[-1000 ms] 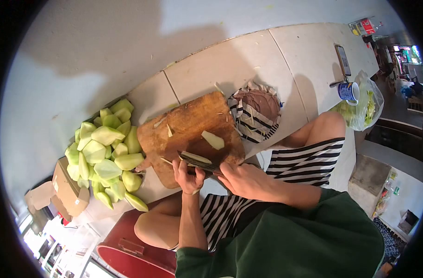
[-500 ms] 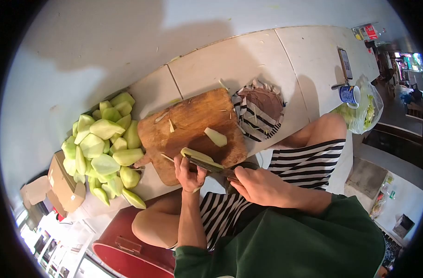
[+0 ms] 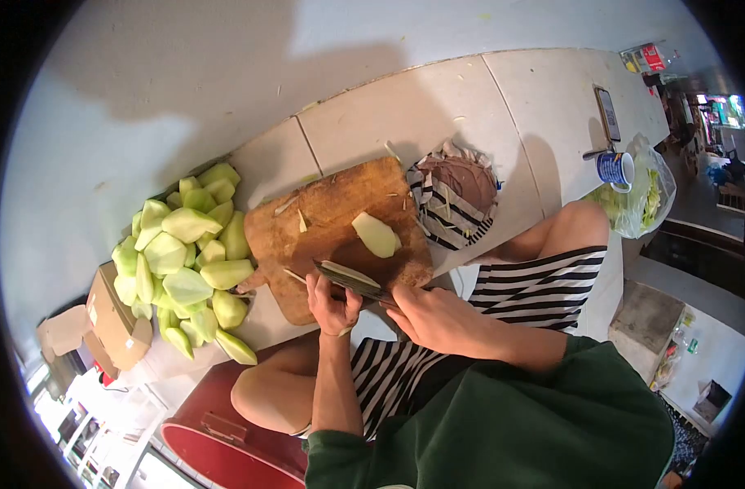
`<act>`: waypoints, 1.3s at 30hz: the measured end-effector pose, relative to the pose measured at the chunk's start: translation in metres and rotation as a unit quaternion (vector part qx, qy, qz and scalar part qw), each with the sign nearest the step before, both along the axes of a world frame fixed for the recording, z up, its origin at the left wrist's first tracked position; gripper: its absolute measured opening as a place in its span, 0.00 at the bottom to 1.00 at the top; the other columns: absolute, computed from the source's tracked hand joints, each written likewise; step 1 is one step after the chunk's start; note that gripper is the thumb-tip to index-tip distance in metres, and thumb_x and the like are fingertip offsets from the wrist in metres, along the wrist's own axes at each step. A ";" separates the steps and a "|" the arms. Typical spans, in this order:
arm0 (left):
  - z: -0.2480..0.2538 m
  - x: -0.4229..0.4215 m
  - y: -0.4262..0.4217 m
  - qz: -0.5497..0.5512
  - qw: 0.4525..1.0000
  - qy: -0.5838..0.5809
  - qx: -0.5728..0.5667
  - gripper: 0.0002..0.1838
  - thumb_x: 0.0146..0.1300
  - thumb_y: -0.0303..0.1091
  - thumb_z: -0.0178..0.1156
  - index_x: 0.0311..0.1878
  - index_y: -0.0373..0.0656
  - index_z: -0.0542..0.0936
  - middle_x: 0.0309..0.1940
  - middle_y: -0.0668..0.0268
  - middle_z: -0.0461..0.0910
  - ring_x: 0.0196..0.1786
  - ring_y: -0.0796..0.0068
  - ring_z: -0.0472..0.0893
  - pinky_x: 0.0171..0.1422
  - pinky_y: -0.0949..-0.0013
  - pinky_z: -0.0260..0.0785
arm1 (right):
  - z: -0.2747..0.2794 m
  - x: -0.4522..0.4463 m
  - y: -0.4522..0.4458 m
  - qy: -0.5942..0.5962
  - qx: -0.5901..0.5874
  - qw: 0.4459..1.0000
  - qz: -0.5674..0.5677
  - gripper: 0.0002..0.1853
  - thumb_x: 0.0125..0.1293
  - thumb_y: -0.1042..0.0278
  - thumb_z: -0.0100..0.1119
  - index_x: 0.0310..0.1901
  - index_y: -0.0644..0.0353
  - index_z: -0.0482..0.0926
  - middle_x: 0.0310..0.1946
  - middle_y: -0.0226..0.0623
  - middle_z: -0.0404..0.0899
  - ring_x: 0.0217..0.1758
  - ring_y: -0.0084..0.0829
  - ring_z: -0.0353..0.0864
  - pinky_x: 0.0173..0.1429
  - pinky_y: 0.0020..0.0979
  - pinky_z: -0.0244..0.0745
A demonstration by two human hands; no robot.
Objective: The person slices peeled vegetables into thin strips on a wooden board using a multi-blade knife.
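Observation:
My left hand [image 3: 332, 307] is closed around the near side of a pale green, peeled fruit piece [image 3: 352, 272] at the board's near edge. Gripped in my right hand [image 3: 425, 314] is a dark-bladed knife [image 3: 348, 282], its blade lying along that piece. Part of the piece is hidden behind the blade and my fingers. Below both hands lies a worn wooden cutting board [image 3: 324, 208]. On it rest pale green slices [image 3: 374, 235], seemingly overlapping, and a thin sliver [image 3: 302, 221].
Many peeled green pieces [image 3: 185, 261] are heaped left of the board, beside a cardboard box [image 3: 116, 318]. A striped cloth bundle [image 3: 456, 196] sits to the right. Farther right are a phone [image 3: 607, 113], a blue mug [image 3: 613, 168] and a plastic bag [image 3: 654, 191]. A red bin [image 3: 226, 432] stands below.
My right hand and the knife have shifted left along the fruit piece. The flat piece on the board looks larger, as if another slice now overlaps it. My left hand has barely moved.

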State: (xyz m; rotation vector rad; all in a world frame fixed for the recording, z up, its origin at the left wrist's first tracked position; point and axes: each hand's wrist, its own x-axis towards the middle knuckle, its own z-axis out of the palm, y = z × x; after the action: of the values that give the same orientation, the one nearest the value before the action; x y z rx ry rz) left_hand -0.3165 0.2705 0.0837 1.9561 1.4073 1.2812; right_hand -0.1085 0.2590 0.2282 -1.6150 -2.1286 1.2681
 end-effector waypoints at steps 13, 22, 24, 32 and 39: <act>0.001 -0.002 -0.004 0.008 0.999 -0.018 -0.035 0.26 0.64 0.44 0.70 0.58 0.37 0.76 0.40 0.52 0.78 0.36 0.52 0.80 0.36 0.57 0.74 | 0.012 0.008 -0.006 0.008 -0.029 0.999 0.015 0.14 0.77 0.63 0.57 0.43 0.67 0.67 0.23 0.54 0.80 0.24 0.57 0.84 0.26 0.51 0.78; 0.004 0.000 -0.002 0.011 0.999 -0.014 -0.031 0.24 0.64 0.39 0.69 0.58 0.38 0.75 0.39 0.54 0.76 0.27 0.60 0.79 0.28 0.62 0.73 | -0.021 -0.004 0.008 0.025 0.002 1.000 0.011 0.14 0.76 0.65 0.57 0.40 0.68 0.68 0.18 0.54 0.77 0.24 0.59 0.83 0.26 0.52 0.77; 0.006 0.001 -0.003 0.005 0.999 -0.002 -0.049 0.23 0.64 0.39 0.69 0.57 0.38 0.75 0.38 0.54 0.75 0.27 0.59 0.78 0.28 0.61 0.73 | -0.038 -0.008 0.004 0.039 0.011 0.999 0.006 0.14 0.76 0.64 0.57 0.40 0.68 0.68 0.18 0.54 0.78 0.25 0.59 0.83 0.26 0.52 0.77; 0.001 0.005 -0.003 0.023 0.997 -0.057 -0.054 0.19 0.62 0.34 0.67 0.52 0.36 0.73 0.36 0.56 0.74 0.27 0.59 0.78 0.30 0.62 0.73 | -0.033 -0.008 0.004 0.042 -0.023 0.999 -0.020 0.15 0.77 0.63 0.56 0.42 0.69 0.68 0.23 0.58 0.80 0.29 0.61 0.84 0.31 0.55 0.79; 0.009 0.007 -0.005 0.036 0.992 -0.073 -0.092 0.19 0.60 0.27 0.64 0.53 0.36 0.72 0.36 0.57 0.75 0.26 0.62 0.81 0.33 0.64 0.76 | -0.034 0.001 -0.006 0.021 -0.005 1.000 -0.009 0.15 0.76 0.64 0.57 0.43 0.69 0.67 0.25 0.60 0.81 0.31 0.63 0.84 0.33 0.56 0.79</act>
State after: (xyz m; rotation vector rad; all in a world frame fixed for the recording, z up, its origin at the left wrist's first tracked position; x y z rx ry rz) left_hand -0.3098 0.2653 0.0929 1.6698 1.4784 1.2511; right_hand -0.1078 0.2532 0.1946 -1.5937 -2.0827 1.2980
